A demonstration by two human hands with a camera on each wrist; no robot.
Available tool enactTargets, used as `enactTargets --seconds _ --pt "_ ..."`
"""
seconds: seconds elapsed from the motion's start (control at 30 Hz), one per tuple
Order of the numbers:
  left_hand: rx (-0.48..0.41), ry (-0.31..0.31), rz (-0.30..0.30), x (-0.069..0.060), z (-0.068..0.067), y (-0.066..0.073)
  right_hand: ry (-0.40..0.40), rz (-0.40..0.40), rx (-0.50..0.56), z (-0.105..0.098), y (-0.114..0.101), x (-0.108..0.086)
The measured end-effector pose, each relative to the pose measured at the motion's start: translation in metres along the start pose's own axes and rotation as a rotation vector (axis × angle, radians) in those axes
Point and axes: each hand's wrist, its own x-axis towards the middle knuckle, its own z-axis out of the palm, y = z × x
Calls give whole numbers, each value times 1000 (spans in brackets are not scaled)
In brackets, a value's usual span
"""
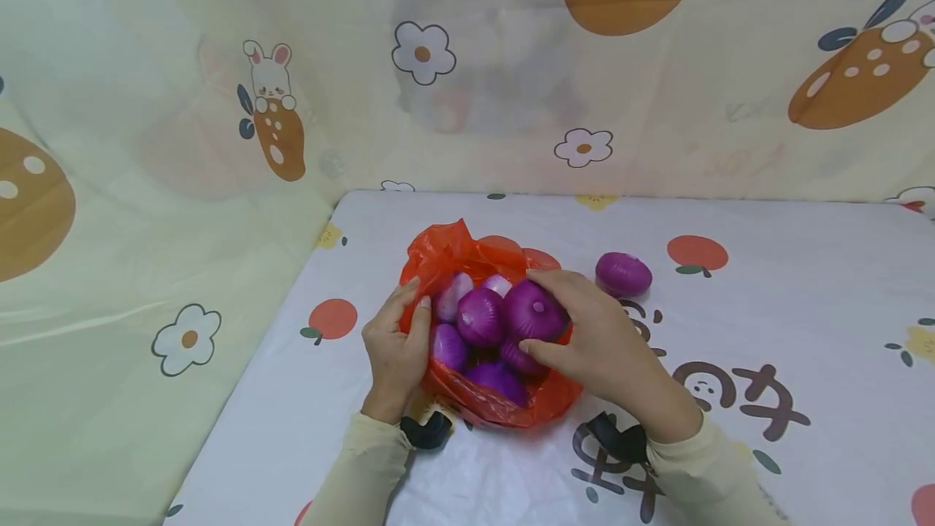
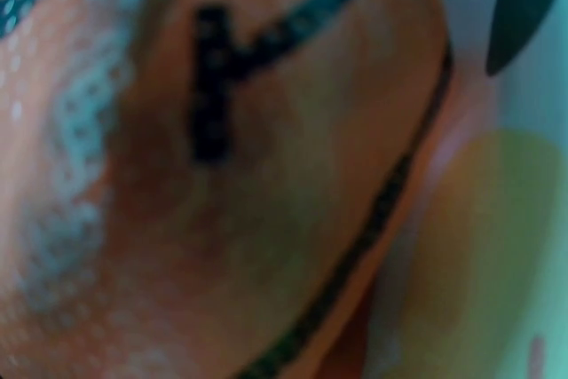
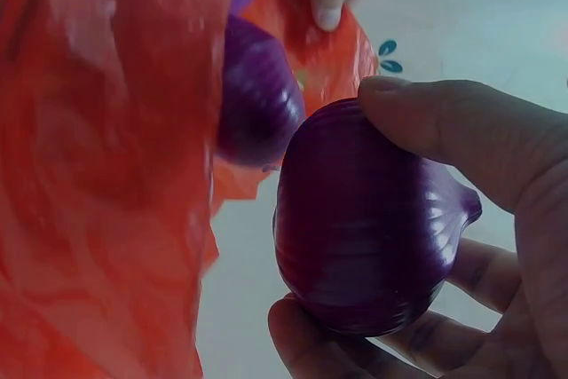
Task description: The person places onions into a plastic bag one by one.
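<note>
A red plastic bag [image 1: 504, 412] lies with its mouth open, several purple onions [image 1: 481, 317] inside it. My left hand [image 1: 398, 343] grips the bag's left rim, the thumb on the inner side. With fingers and thumb around it, my right hand [image 1: 592, 331] holds one purple onion [image 3: 355, 219] at the bag's right side. Thumb and fingertips lie on opposite sides of that onion in the right wrist view. Another onion [image 1: 623, 274] sits outside the bag, behind and right of my right hand. The left wrist view is blurred, filled by a brownish surface with dark marks.
A white tablecloth [image 1: 803, 291] printed with fruit and lettering covers the table. Behind and to the left hang pale cloth sheets [image 1: 497, 96] with carrot, rabbit and flower prints. Black straps [image 1: 617, 437] are at both wrists.
</note>
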Motion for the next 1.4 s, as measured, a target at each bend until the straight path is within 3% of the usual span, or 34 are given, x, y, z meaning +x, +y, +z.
enactTargets --seconds 0.57,1.1,1.4 --pt "30 2 22 0 -1 -2 -64 -64 -23 21 -6 -2" --pt "16 21 58 2 0 -2 -187 -44 -25 31 -10 -4" --pt "14 7 45 0 0 -3 -198 -43 -43 34 -13 -6"
